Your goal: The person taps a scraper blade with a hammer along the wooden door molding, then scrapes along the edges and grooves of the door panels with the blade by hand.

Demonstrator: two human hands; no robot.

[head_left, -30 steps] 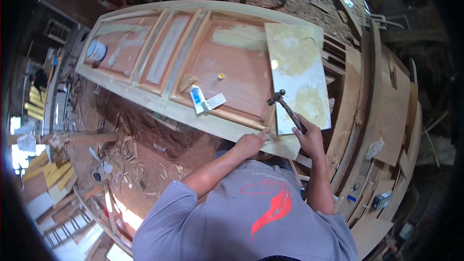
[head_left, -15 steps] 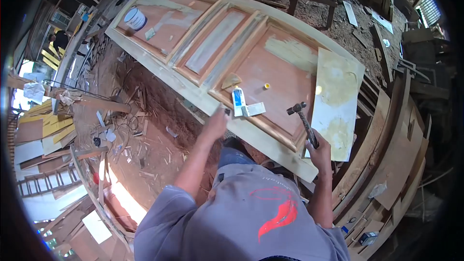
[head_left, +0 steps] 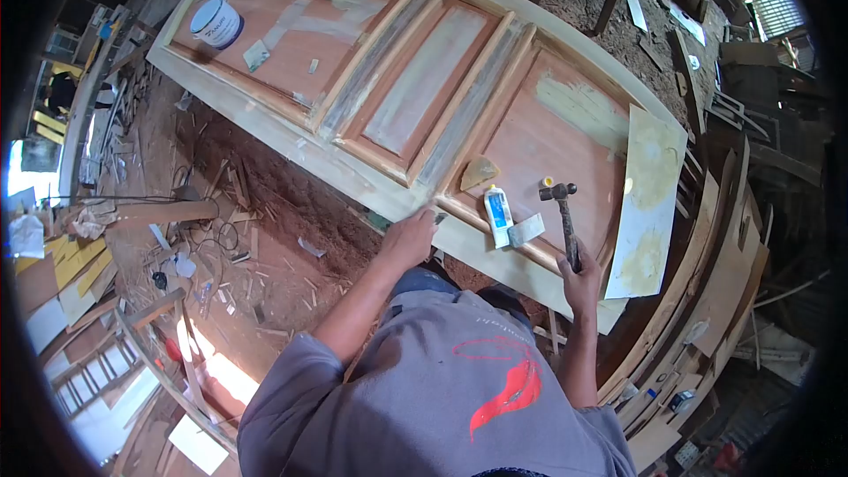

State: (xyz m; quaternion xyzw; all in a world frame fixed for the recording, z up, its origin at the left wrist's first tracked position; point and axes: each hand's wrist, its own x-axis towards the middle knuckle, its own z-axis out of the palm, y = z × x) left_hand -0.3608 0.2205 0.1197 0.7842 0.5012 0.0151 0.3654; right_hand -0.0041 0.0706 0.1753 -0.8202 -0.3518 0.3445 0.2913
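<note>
A wooden door panel (head_left: pixel 413 88) with a pale frame lies in front of me. My right hand (head_left: pixel 580 281) is wrapped round the handle of a hammer (head_left: pixel 566 212), whose head points away from me over the panel. At the near edge of the door, my left hand (head_left: pixel 412 238) is closed, its fingertips by the frame; a small dark thing shows at them, too small to name. Between the hands lie a blue and white tube (head_left: pixel 497 212), a grey-white flat piece (head_left: pixel 527 230), a tan scraper-like piece (head_left: pixel 479 172) and a small yellow cap (head_left: pixel 547 182).
A white tub (head_left: pixel 216 23) stands at the door's far left. A stained white board (head_left: pixel 649 203) lies across its right end. Long boards (head_left: pixel 707 274) are stacked at the right. Wood scraps litter the dirt floor (head_left: pixel 274 256). Part of a person (head_left: pixel 64 91) shows at the far left.
My left hand has moved left along the door's near edge, away from the hammer. The view has turned, and the hammer is still in my right hand, now more upright.
</note>
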